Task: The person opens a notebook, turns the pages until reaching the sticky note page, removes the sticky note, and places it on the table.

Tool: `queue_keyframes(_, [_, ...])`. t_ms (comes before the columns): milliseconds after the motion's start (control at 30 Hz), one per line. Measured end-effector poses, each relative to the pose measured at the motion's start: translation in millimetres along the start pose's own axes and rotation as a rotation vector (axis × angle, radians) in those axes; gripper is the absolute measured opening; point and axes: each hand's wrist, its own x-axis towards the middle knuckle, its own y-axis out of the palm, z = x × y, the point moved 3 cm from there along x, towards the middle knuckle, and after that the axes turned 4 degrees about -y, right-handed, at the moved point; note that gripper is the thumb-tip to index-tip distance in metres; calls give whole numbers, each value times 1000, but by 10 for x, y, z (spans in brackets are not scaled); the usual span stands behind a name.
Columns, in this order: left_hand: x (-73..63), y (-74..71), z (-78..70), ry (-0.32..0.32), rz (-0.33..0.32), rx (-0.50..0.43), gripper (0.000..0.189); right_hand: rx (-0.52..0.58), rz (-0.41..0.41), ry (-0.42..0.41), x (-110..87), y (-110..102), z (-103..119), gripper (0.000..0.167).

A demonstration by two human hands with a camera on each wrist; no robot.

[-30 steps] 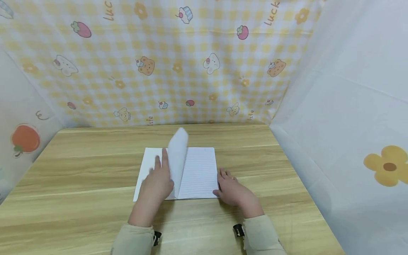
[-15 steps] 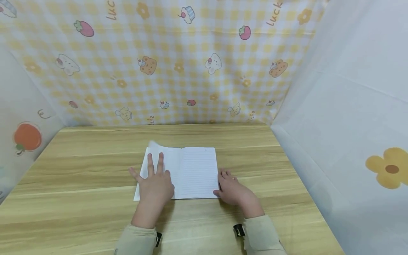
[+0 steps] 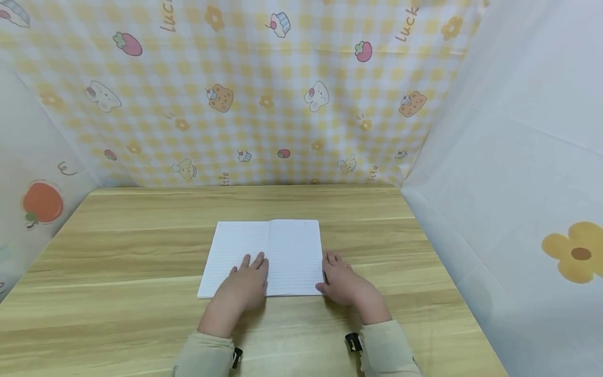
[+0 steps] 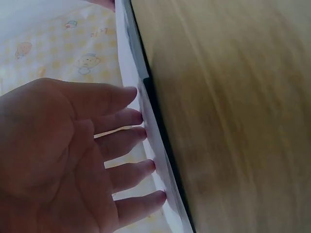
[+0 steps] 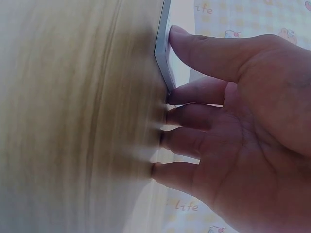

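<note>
A lined notebook (image 3: 294, 251) lies spread on the wooden table, both pages white and flat. My left hand (image 3: 245, 288) rests on the lower part of the left page beside the centre fold. In the left wrist view, the fingertips (image 4: 154, 166) and thumb of that hand touch the paper from above. At the notebook's lower right corner is my right hand (image 3: 346, 283). Its thumb (image 5: 181, 35) rests on the page edge in the right wrist view, while the other fingers (image 5: 187, 141) reach down to the table just past the corner.
The wooden table (image 3: 118, 251) extends around the notebook on all sides. Behind it hangs a yellow checked cloth (image 3: 264, 125) with cartoon prints. White sheets (image 3: 509, 157) close off both sides. A black strap (image 3: 353, 342) is on the right wrist.
A page that stood raised has swung over to the left and now lies flat. My left hand followed it, then moved right toward the fold. The right hand stayed in place.
</note>
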Motion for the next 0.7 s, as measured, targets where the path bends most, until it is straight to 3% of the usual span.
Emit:
queue_keyframes(233, [14, 57, -26, -25, 48, -79, 66, -13, -9, -5, 12, 5, 16, 74])
queue_keyframes(467, [2, 42, -48, -38, 63, -75, 90, -13, -1, -1, 17, 7, 17, 73])
queue_keyframes(700, [18, 48, -54, -42, 56, -70, 90, -24, -1, 1, 40, -1, 40, 73])
